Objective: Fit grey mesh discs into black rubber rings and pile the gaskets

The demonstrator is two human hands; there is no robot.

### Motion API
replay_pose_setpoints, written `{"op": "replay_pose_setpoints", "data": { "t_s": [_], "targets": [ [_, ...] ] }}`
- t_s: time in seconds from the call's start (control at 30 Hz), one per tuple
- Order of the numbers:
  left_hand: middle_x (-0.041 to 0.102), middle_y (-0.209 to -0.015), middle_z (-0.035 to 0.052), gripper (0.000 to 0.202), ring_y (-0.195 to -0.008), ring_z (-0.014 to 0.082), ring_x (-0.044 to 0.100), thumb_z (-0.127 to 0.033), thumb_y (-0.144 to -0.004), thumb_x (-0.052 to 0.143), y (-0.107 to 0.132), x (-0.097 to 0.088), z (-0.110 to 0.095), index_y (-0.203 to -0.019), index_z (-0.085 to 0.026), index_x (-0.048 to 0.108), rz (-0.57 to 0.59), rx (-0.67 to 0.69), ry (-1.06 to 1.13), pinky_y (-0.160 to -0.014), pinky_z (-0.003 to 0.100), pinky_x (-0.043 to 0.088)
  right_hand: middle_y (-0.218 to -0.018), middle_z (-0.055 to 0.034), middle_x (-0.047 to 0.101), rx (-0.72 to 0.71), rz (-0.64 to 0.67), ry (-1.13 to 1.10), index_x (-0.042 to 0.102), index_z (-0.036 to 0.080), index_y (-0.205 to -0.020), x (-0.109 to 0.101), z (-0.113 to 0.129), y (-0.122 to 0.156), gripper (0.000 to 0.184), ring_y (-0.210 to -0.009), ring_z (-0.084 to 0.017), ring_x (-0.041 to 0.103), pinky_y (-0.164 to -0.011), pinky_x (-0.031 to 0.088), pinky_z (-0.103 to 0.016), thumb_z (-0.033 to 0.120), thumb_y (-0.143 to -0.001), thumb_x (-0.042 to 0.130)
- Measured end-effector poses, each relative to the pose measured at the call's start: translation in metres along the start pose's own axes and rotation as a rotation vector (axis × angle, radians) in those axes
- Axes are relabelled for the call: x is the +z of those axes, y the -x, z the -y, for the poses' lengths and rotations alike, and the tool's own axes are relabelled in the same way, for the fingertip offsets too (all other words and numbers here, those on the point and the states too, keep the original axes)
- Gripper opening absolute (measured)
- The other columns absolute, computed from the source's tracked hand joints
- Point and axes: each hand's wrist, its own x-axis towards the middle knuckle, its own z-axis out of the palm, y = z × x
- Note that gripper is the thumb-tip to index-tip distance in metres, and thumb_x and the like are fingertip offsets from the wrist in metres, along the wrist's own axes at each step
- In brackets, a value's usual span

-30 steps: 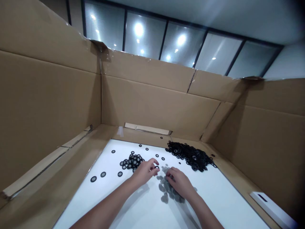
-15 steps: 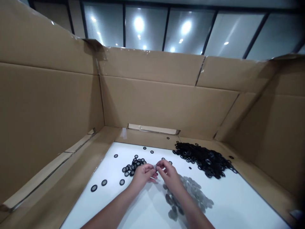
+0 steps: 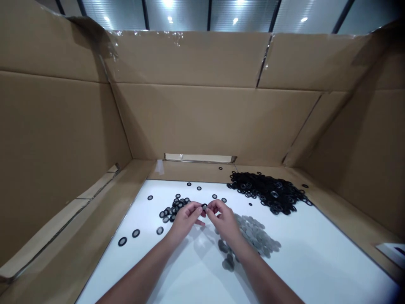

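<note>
My left hand [image 3: 186, 219] and my right hand [image 3: 223, 219] meet above the white board [image 3: 303, 261], their fingertips pinching a small black rubber ring [image 3: 204, 207] from both sides. A grey centre may show in it, but it is too small to tell. Just below my right hand lies a spread of grey mesh discs [image 3: 255, 234]. A small cluster of black rings with grey centres [image 3: 173, 210] sits beyond my left hand. A large heap of black rubber rings [image 3: 268, 191] lies at the far right. Several single rings, such as one [image 3: 136, 233], are scattered nearer my left hand.
Tall brown cardboard walls [image 3: 202, 122] enclose the white board on the left, far and right sides, with a cardboard floor strip [image 3: 190, 172] along its far edge. A white flat object [image 3: 392, 252] lies at the right edge. Glazed panels show above the far wall.
My hands have moved together from over the grey discs and now pinch a small ring between them. The view has tilted lower, so the scene sits higher in the picture.
</note>
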Motion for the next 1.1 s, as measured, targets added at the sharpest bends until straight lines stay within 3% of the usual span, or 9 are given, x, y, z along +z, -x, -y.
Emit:
{"op": "replay_pose_setpoints", "data": {
  "t_s": [0.13, 0.3, 0.43, 0.67, 0.87, 1.1],
  "targets": [
    [0.066, -0.078, 0.0035, 0.04, -0.077, 0.0185, 0.065, -0.052, -0.075, 0.079, -0.001, 0.0, 0.002, -0.085, -0.015, 0.067, -0.008, 0.019, -0.056, -0.068, 0.032, 0.061, -0.076, -0.002, 0.062, 0.014, -0.017, -0.012, 0.06, 0.023, -0.079, 0.001, 0.001, 0.0, 0.009, -0.071, -0.019, 0.056, -0.055, 0.041, -0.027, 0.03, -0.085, 0.062],
    [0.066, -0.075, 0.0029, 0.035, -0.074, 0.0169, 0.065, -0.049, -0.08, 0.076, 0.001, -0.001, -0.002, -0.085, -0.015, 0.067, -0.011, 0.041, -0.09, -0.069, 0.031, 0.059, -0.08, -0.0019, 0.064, 0.037, 0.028, -0.083, 0.062, 0.023, -0.094, 0.002, 0.003, 0.001, 0.015, -0.076, -0.02, 0.06, -0.055, 0.044, -0.027, 0.036, -0.088, 0.063],
    [0.065, -0.073, 0.0018, 0.035, -0.069, 0.015, 0.064, -0.048, -0.079, 0.076, 0.001, 0.0, -0.001, -0.082, -0.015, 0.065, -0.019, 0.037, -0.089, -0.069, 0.03, 0.058, -0.077, -0.0018, 0.065, 0.05, 0.087, -0.155, 0.062, 0.022, -0.086, 0.003, 0.001, 0.0, 0.016, -0.071, -0.019, 0.06, -0.053, 0.044, -0.026, 0.038, -0.088, 0.062],
    [0.061, -0.071, 0.0008, 0.038, -0.07, 0.0158, 0.062, -0.051, -0.079, 0.075, 0.001, -0.002, -0.007, -0.078, -0.016, 0.06, 0.019, 0.044, -0.037, -0.064, 0.03, 0.058, -0.072, -0.0004, 0.062, 0.076, 0.122, -0.288, 0.058, 0.023, -0.08, 0.006, -0.002, 0.0, 0.033, -0.063, -0.016, 0.056, -0.053, 0.045, -0.027, 0.054, -0.09, 0.061],
    [0.065, -0.078, 0.0024, 0.039, -0.076, 0.0172, 0.065, -0.052, -0.078, 0.077, 0.004, -0.004, -0.013, -0.082, -0.015, 0.063, 0.068, 0.018, -0.003, -0.069, 0.033, 0.061, -0.065, 0.0019, 0.059, 0.123, 0.117, -0.398, 0.059, 0.022, -0.076, 0.008, 0.001, 0.001, 0.037, -0.056, -0.014, 0.051, -0.052, 0.043, -0.026, 0.056, -0.087, 0.065],
    [0.067, -0.07, 0.0015, 0.038, -0.066, 0.0145, 0.065, -0.05, -0.08, 0.076, 0.002, -0.001, -0.008, -0.083, -0.015, 0.063, -0.011, 0.013, -0.007, -0.068, 0.029, 0.056, -0.06, 0.0025, 0.057, 0.204, 0.055, -0.456, 0.053, 0.022, -0.072, 0.017, 0.004, 0.006, 0.04, -0.053, -0.013, 0.05, -0.051, 0.041, -0.026, 0.059, -0.087, 0.063]
  ]
}}
